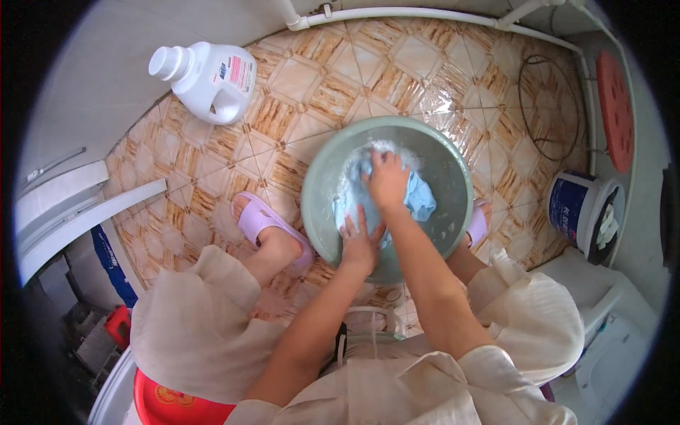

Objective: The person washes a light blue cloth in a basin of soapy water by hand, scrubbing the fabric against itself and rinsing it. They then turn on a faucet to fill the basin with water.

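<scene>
A light blue cloth point(421, 197) lies in soapy water inside a round grey-green plastic basin point(324, 212) on the floor between my feet. My left hand point(360, 245) rests on the near side of the cloth, its fingers spread. Farther in, my right hand point(389, 183) presses down on the wet fabric with its fingers bent. Whether that hand grips a fold of it I cannot tell. White suds point(383, 146) gather along the cloth's far edge.
A white detergent jug point(215, 79) stands by the left wall. To the right are a bucket with a blue label point(574, 207), a hoop-shaped wire point(523, 106) and a red stool top point(615, 111). A red basin point(175, 401) sits behind my left leg. The tiled floor point(297, 74) shines wet.
</scene>
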Demonstrator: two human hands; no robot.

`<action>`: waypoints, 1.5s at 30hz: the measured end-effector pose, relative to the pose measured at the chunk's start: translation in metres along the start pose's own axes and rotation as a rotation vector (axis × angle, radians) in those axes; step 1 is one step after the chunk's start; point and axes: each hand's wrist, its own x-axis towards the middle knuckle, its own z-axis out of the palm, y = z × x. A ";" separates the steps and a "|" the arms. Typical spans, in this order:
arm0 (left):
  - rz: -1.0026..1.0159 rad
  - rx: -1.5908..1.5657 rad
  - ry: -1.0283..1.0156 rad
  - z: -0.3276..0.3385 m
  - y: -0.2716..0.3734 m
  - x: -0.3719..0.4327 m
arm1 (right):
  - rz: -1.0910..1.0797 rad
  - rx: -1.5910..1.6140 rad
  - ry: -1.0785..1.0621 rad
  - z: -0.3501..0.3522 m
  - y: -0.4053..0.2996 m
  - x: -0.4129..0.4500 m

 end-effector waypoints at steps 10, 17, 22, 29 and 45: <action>0.019 0.104 -0.049 0.003 0.005 0.008 | -0.042 0.041 0.007 0.007 0.015 0.014; -0.053 0.296 -0.113 0.040 0.000 0.015 | -0.313 -0.172 -0.180 0.023 0.009 -0.041; 0.001 0.183 -0.094 0.001 0.006 0.010 | 0.025 0.145 -0.035 0.002 0.003 0.011; -0.005 0.219 -0.147 0.018 0.008 0.017 | -0.333 -0.164 -0.221 0.012 0.013 -0.027; 0.032 0.214 -0.174 -0.011 0.017 0.017 | 0.163 0.130 0.044 0.015 0.029 0.029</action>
